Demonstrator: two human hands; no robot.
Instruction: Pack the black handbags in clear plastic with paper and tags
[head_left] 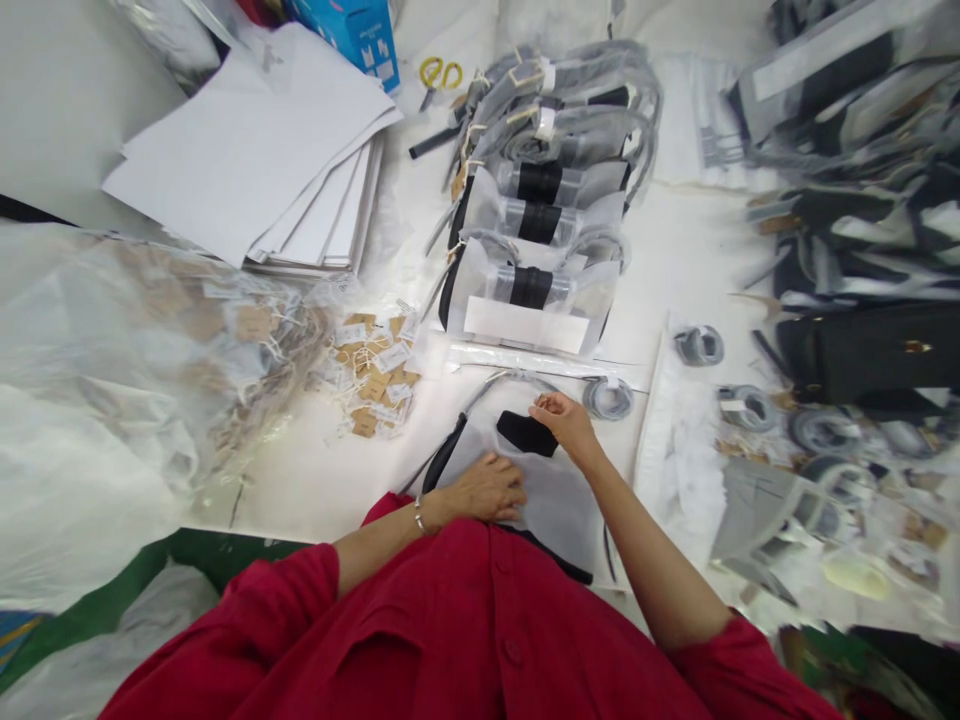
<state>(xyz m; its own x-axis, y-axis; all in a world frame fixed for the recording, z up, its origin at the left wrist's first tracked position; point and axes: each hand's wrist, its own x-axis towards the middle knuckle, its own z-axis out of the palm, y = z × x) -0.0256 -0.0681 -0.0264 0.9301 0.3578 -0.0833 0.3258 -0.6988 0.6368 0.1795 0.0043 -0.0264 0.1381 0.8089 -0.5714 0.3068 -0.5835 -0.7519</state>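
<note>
A black bag covered with translucent white wrapping (559, 500) lies on the table close to my body, a black patch (527, 434) showing near its upper edge. My left hand (486, 488) rests on the wrapping with its fingers spread fairly flat. At the right side of the black patch, my right hand (564, 422) has its fingers pinched together; what they hold, if anything, is too small to make out. A grey strap curves around the bag's top, and a coiled grey strap (608, 398) lies just right of my right hand.
Wrapped bags (525, 325) stand in a row ahead. Brown tags (375, 385), a paper stack (255, 150) and plastic sheeting (90, 400) are at left. Yellow-handled scissors (441, 74) lie beyond. At right are a black bag (877, 355) and more coiled straps (700, 345).
</note>
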